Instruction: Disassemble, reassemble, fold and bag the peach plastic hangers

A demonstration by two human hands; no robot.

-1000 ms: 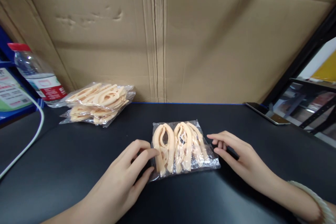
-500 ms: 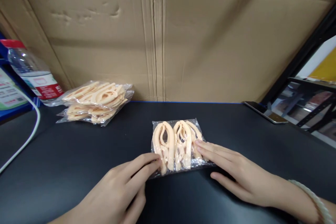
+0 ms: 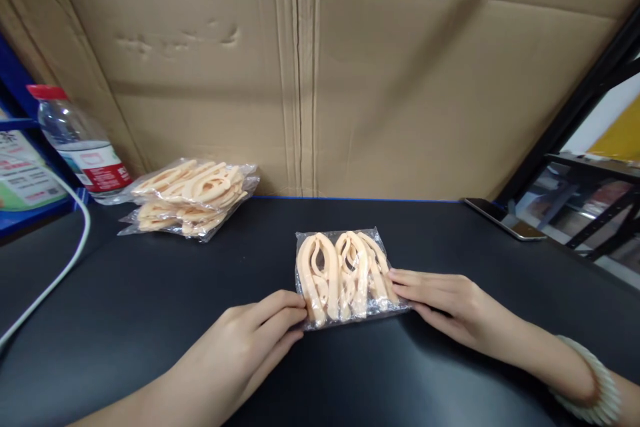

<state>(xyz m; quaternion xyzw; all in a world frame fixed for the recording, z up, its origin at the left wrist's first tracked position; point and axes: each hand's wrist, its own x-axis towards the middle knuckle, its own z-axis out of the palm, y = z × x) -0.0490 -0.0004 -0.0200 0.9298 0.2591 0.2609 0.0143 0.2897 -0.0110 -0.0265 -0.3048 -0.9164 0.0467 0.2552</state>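
A clear plastic bag (image 3: 343,277) of cream-coloured looped pieces, shaped like folded clothes hangers, lies on the black table in front of me. My left hand (image 3: 245,340) grips its lower left corner, fingers pressed together and the thumb mostly hidden. At the right edge, my right hand (image 3: 450,307) holds the film with its fingers above and its thumb low by the corner. The pieces lie side by side under the shiny film.
Similar filled bags (image 3: 193,197) are stacked at the back left, beside a red-capped bottle (image 3: 93,153). A white cable (image 3: 75,257) curves along the left. A phone (image 3: 505,220) lies at the back right. Cardboard (image 3: 400,93) stands behind the black table (image 3: 200,287).
My right hand has slid from the top of the bag to its right edge, with the thumb drawn in against it. My left fingers have closed together at the left corner. The view has shifted slightly.
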